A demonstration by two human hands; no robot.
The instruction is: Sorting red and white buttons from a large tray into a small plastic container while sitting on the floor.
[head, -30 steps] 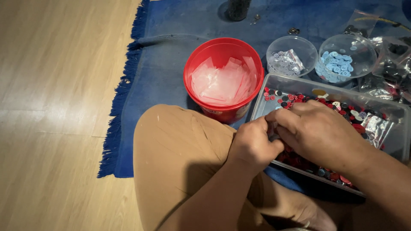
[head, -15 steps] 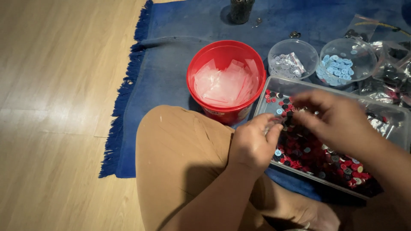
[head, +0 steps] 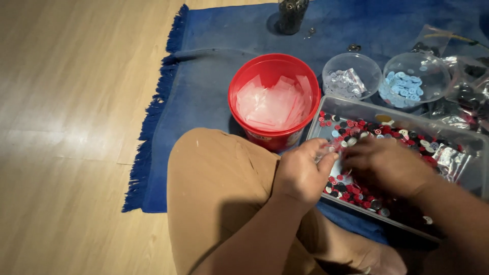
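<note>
A clear plastic tray (head: 351,105) of mixed red, black and white buttons (head: 356,128) lies on the blue rug in front of me. My left hand (head: 300,170) rests on my bent knee at the tray's near left corner, pinching a small clear plastic bag (head: 327,154) between thumb and fingers. My right hand (head: 384,165) reaches down into the tray, fingers curled among the buttons just right of the bag; whether it grips any is hidden.
A red bucket (head: 239,94) holding clear plastic bags stands left of the tray. Two clear bowls sit behind: one with pale buttons (head: 351,76), one with light blue buttons (head: 415,81). A dark jar (head: 292,15) stands at the rug's far edge. Wood floor (head: 76,127) at left.
My right hand moved away from my left hand and down into the tray of buttons. The left hand kept its place on the knee with the small bag.
</note>
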